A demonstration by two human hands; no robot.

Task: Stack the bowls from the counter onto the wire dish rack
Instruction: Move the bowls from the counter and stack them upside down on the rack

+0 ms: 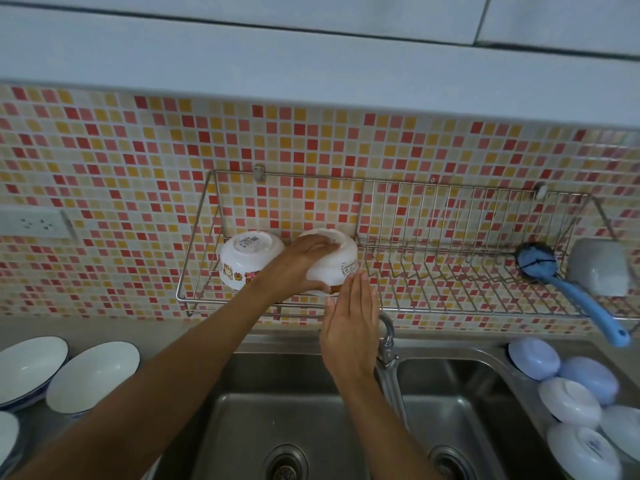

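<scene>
A wire dish rack (433,306) hangs on the mosaic wall above the sink. An upturned white bowl with cartoon print (247,256) rests in its left end. My left hand (298,265) grips a second upturned white bowl (337,263) just to the right of the first, inside the rack. My right hand (351,323) is flat, fingers together, its fingertips touching that bowl's lower rim. White bowls (93,374) stand open side up on the counter at left. Several blue and white bowls (571,403) lie upturned on the counter at right.
A blue-handled brush (568,289) and a grey cup (601,268) sit in the rack's right end. A double steel sink (485,393) with a faucet (388,344) lies below my arms. A wall socket (33,223) is at the left.
</scene>
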